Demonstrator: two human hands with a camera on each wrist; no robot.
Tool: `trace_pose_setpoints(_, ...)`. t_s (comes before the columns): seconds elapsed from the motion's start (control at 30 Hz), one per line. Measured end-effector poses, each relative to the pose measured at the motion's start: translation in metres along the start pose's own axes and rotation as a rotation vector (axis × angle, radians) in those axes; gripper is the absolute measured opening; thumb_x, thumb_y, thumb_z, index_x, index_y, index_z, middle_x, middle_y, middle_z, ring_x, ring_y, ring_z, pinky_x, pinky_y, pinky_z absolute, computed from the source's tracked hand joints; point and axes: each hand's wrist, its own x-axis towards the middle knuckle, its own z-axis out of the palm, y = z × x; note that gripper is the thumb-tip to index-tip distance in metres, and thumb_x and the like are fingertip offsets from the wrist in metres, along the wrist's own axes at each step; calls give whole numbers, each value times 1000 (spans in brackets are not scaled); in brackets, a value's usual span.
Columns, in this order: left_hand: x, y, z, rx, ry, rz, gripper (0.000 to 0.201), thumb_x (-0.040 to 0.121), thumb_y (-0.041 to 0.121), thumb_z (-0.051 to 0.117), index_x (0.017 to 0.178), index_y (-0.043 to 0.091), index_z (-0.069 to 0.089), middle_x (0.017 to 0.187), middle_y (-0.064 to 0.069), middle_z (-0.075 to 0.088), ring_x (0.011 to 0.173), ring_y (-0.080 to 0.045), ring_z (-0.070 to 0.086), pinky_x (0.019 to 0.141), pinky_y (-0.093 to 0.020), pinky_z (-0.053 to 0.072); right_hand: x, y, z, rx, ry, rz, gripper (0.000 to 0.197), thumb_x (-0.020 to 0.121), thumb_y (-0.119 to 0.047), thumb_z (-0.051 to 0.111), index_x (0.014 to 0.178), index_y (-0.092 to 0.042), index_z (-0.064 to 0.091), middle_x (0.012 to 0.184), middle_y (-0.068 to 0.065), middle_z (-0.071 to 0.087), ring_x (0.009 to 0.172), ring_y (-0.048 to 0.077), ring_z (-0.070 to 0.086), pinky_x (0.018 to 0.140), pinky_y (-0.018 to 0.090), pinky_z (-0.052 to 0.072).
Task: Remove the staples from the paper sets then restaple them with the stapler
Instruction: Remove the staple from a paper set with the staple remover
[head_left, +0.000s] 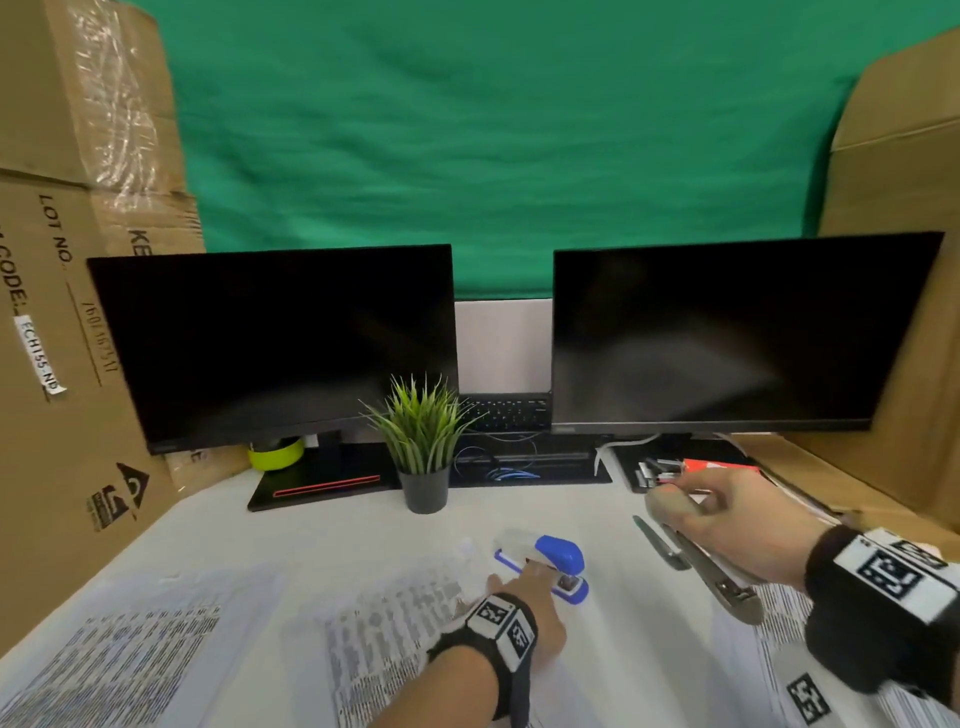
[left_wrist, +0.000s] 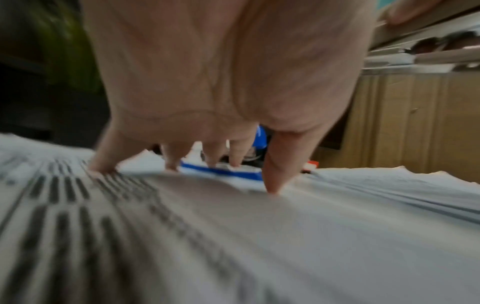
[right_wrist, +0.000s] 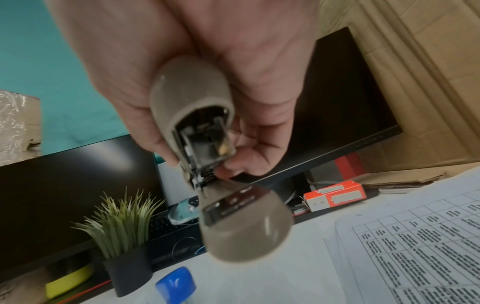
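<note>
My left hand (head_left: 519, 579) lies with fingers spread and straight on the middle paper set (head_left: 395, 613); the fingertips (left_wrist: 272, 189) press the printed sheet (left_wrist: 233, 236). A blue and white stapler (head_left: 556, 556) sits on the table right at those fingertips, its blue base (left_wrist: 223, 172) just behind them. My right hand (head_left: 691, 501) is raised over the right side of the table and grips a beige stapler (head_left: 717, 577). In the right wrist view the hand (right_wrist: 197, 164) is wrapped round the beige stapler (right_wrist: 192, 102), whose jaws stand apart.
Two dark monitors (head_left: 291, 343) stand at the back with a potted plant (head_left: 423, 447) between them. A red staple box (right_wrist: 335, 197) and loose staple strips (head_left: 657, 470) lie at the back right. More paper sets (head_left: 104, 660) lie left and right. Cardboard boxes (head_left: 62, 260) flank the table.
</note>
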Motion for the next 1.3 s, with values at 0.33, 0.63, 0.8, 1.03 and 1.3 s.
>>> trace_pose_setpoints(0.33,-21,-6,-44,-44,186,123,51,93,36,58,141,21,46,146,-2,44,130,-21,47,106,-32,39,8,5,0,13,-40,42,44,92,-35,59,133,-23,50,85,-4,67,71,10,65,49,16,46)
trace_pose_setpoints(0.63,-89,-119,-32,374,-180,-10,108,81,66,62,153,34,-10,162,-2,-15,148,-38,-4,117,-57,11,0,-47,106,-186,-355,-198,39,89,-40,52,126,-28,53,99,-6,65,77,8,64,69,19,51)
trace_pose_setpoints(0.8,-105,-133,-32,318,-270,85,103,85,54,65,150,43,-14,158,9,-27,146,-32,-20,116,-58,1,-16,-70,164,-272,-476,-309,27,87,-24,50,112,-16,55,103,2,62,92,20,60,73,23,45)
trace_pose_setpoints(1.03,-87,-147,-3,420,-64,-43,62,106,12,31,154,6,-8,162,-5,-17,149,-18,-12,121,-40,1,-11,-78,191,-243,-450,-297,19,84,-15,50,99,-18,60,97,-3,61,88,15,60,70,20,46)
trace_pose_setpoints(1.3,-71,-153,8,443,-49,-95,56,105,11,19,155,12,-4,162,1,-14,149,-15,-10,120,-46,1,-10,-102,212,-316,-381,-243,25,93,-25,49,115,-14,48,114,6,58,95,20,56,82,27,47)
